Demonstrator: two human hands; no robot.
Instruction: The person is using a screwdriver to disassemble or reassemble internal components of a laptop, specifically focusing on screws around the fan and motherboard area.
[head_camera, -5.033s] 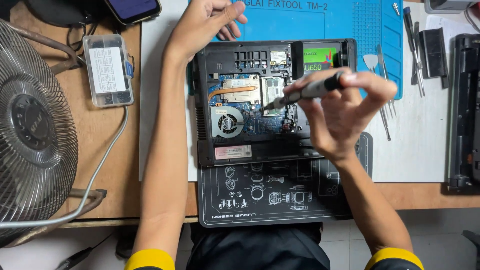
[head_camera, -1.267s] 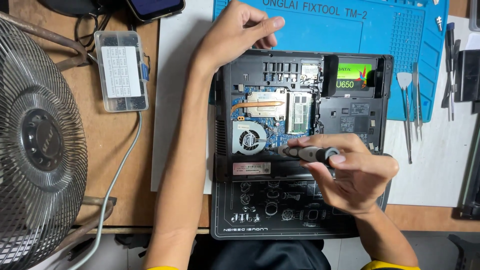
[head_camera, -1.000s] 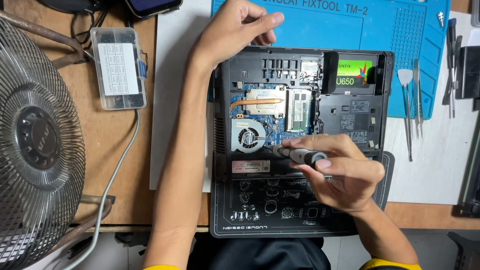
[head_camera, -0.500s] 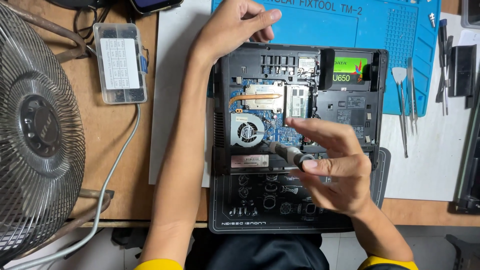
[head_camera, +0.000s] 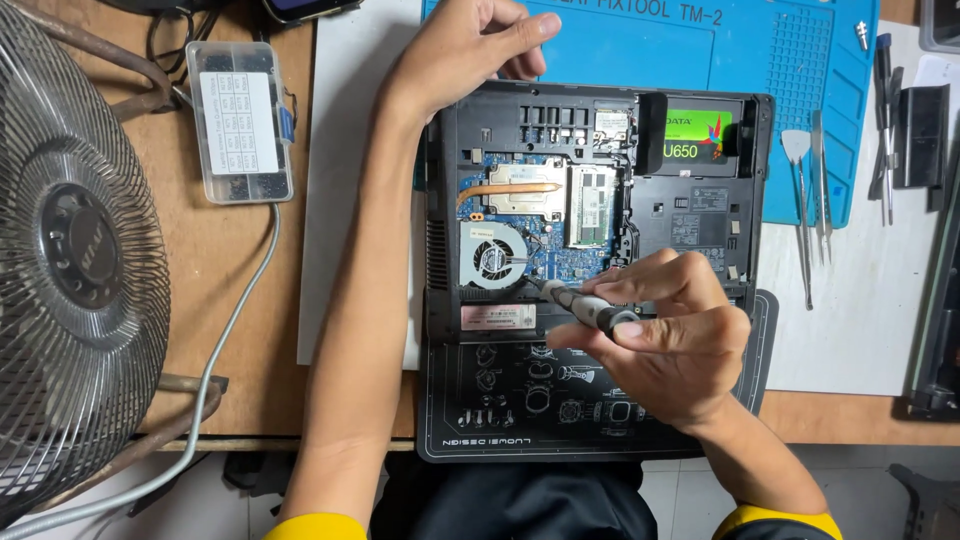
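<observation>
Gripping screwdriver, right hand over laptop

A green-and-black rectangular drive label sits top right inside the laptop.

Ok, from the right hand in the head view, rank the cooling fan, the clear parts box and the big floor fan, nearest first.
1. Cooling fan, inside the open laptop, just left of the right hand.
2. Clear parts box, upper left on the desk.
3. Big floor fan, far left edge.
</observation>
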